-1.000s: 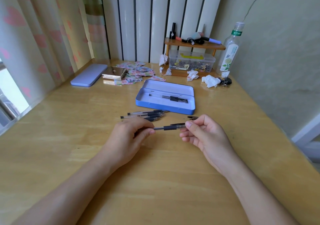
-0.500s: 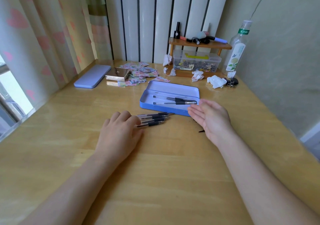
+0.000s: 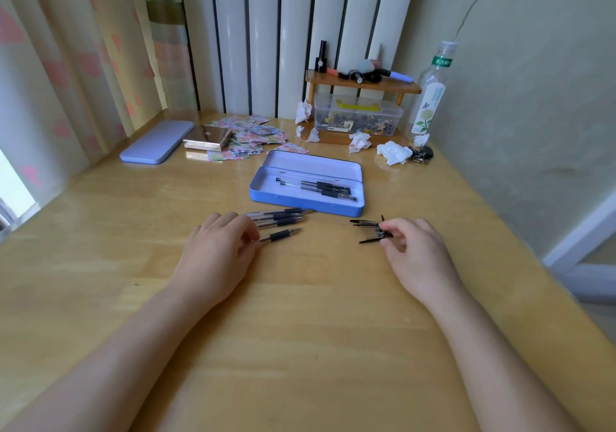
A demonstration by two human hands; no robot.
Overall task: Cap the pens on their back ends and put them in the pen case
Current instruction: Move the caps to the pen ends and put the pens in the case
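a: where are the hands?

b: both low over the wooden table (image 3: 300, 315). the left hand (image 3: 218, 248) lies palm down, its fingertips (image 3: 255, 243) pinching the back end of one uncapped pen (image 3: 281, 234) that rests on the table, tip pointing right.

a: and the other pens?

b: a small bunch of loose pens (image 3: 280, 217) lies just behind that one, beside the near wall of the pen case (image 3: 305, 200). the case is open, blue, with capped pens (image 3: 320, 189) lying inside it.

a: the right hand?

b: the right hand (image 3: 415, 251) is curled, thumb and forefinger pressed on one of the black caps (image 3: 370, 231) scattered just left of it, near the case's right corner.

a: anything farther back?

b: the case lid (image 3: 156, 142) lies apart at the left, by a heap of stickers (image 3: 253, 135); crumpled tissues (image 3: 393, 153) and a bottle (image 3: 430, 98) stand at the right.
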